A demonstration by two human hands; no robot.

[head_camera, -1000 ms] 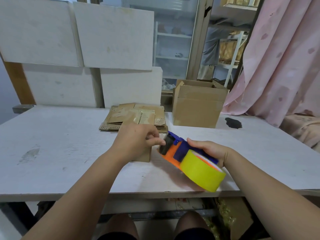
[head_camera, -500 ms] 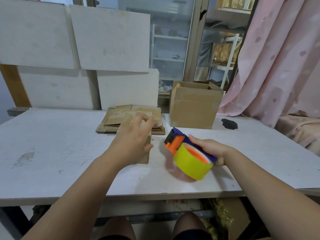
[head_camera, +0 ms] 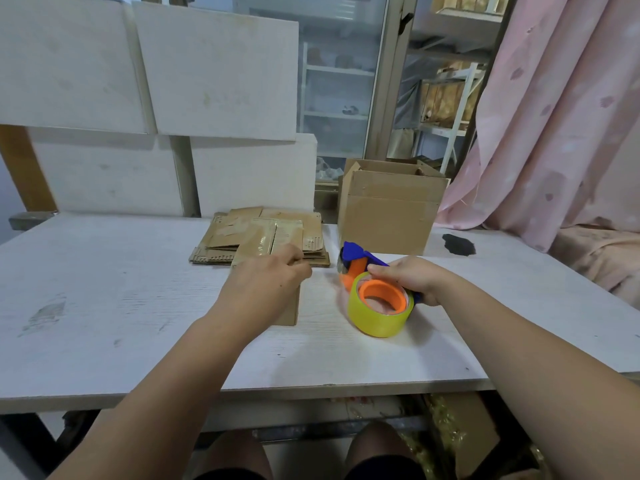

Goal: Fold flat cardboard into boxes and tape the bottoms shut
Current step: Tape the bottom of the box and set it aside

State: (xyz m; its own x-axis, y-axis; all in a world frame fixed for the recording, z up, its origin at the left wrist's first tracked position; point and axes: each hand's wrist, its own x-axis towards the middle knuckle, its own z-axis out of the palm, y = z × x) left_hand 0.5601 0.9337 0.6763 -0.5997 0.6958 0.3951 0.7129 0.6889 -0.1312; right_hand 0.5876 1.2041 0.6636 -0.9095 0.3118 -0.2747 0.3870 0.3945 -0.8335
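The left grip [head_camera: 266, 282] lies on top of a small box [head_camera: 291, 311] that stands on the surface [head_camera: 104, 306] near its middle. Its fingers are bent down over the box's far top edge and hold it there. The right grip [head_camera: 412, 278] is closed around the handle of a blue and orange tape gun [head_camera: 356, 258], just right of the box and not touching it. The yellow roll [head_camera: 374, 323] faces the near edge. Behind the left grip lies a stack of flat cardboard [head_camera: 242, 233], and beside it stands a bigger open carton [head_camera: 388, 216].
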